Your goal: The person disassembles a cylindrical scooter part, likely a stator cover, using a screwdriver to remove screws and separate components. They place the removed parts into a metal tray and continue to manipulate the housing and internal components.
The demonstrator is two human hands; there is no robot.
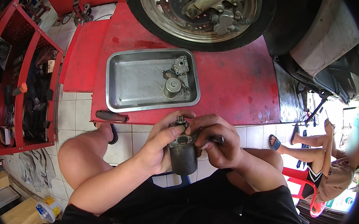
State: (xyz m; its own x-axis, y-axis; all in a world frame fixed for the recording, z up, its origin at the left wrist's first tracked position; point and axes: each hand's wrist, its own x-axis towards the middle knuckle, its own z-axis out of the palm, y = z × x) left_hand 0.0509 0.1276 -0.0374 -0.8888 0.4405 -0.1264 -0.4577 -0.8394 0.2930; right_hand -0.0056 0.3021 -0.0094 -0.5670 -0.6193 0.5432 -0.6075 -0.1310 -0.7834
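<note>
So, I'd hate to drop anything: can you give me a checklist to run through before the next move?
1. Left grip around the cylindrical part: ok, fingers and thumb wrap it.
2. Right grip holding something small: cannot tell, its curled fingers hide it.
3. Loose metal parts inside the tray: ok.
4. Tray resting wholly on the red platform: ok.
5. Dark-handled tool away from the platform's edge: not ok, it lies right at the near edge.

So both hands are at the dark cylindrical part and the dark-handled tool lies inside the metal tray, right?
No, the head view shows the dark-handled tool outside the metal tray, along the red platform edge; left hand and right hand are at the dark cylindrical part.
</note>
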